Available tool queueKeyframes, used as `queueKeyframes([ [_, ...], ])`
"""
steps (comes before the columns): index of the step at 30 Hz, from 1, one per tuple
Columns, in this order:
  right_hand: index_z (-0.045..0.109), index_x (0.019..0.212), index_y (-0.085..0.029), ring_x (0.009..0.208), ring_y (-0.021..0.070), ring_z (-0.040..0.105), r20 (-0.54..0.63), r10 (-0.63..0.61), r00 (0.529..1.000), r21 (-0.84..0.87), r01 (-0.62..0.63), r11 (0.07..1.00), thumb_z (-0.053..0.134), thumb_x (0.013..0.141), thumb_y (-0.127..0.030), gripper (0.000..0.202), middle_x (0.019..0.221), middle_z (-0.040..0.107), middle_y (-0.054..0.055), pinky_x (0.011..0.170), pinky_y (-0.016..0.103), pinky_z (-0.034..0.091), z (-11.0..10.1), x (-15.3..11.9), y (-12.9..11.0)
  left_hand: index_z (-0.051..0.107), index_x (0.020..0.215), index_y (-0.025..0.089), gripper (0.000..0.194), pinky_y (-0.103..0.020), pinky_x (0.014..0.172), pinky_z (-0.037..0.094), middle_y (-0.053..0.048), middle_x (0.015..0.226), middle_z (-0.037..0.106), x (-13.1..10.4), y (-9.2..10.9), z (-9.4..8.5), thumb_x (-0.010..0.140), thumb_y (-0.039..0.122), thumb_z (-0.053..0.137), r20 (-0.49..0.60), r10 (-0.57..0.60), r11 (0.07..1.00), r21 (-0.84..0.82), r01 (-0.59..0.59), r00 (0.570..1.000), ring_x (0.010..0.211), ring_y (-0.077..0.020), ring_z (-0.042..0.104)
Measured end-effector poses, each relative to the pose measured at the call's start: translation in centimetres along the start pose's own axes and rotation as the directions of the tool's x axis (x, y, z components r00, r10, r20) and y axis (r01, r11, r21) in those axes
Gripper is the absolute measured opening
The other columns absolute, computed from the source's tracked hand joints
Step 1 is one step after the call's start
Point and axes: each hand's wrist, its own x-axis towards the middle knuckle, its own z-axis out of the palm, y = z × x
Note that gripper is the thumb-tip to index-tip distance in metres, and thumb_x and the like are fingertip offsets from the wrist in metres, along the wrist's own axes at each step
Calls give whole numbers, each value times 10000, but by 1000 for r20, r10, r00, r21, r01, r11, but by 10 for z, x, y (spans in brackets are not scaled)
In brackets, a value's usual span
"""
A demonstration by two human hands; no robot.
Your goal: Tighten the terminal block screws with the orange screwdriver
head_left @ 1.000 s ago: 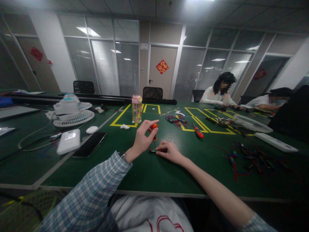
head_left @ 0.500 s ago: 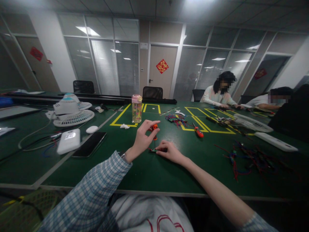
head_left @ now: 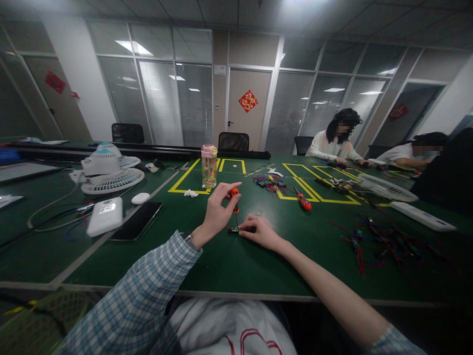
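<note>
Head view: saw one circuit board [head_left: 233, 230] near the middle of the near edge of the green surface [head_left: 218, 271], mostly hidden under the right hand [head_left: 260, 232]. Pinched the board by its right part between right thumb and fingers. Could make out only its left end, apparently lengthwise along the near edge.

Grasped one orange-handled screwdriver [head_left: 236, 210] in the left hand [head_left: 218, 209], directly above the board, handle up, shaft down, long axis nearly upright with a slight lean left at the top. Lost part of the handle behind the left fingers; could not tell whether touching the board at the tip.

Noticed a wire tangle [head_left: 356, 241] toward the right edge, too dim to count. Counted one dark phone [head_left: 137, 222] toward the left edge. Found farther off one red screwdriver [head_left: 305, 203], shaft toward the far edge, and one bottle [head_left: 209, 170]. Counted two other people [head_left: 330, 145] beyond, one partly hidden.
</note>
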Motion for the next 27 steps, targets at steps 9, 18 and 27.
queueKeyframes([
  [9,744,949,-155,668,126,540,9,1,1000,-20,-1,1000,675,785,-207,185,789,575,27,638,241,435,-1,0,-2,591,1126,218,239,-219,708,503,-32,959,571,0,1,0,893,229,542,19,-9,1000,6,9,1000,856,-123,556],
  [18,745,938,-164,650,114,528,7,9,1000,-22,-9,1000,676,782,-205,175,782,568,20,630,234,435,0,0,-2,594,1126,216,238,-211,693,501,-27,952,575,0,-2,1,893,229,544,6,2,1000,5,-2,1000,838,-114,558],
  [27,745,933,-167,648,119,540,3,-2,1000,2,2,1000,668,786,-221,175,799,583,30,628,242,444,-1,-1,-2,600,1115,220,232,-212,679,502,-27,933,576,1,-2,0,890,235,549,-29,22,1000,23,-22,999,829,-117,558],
])
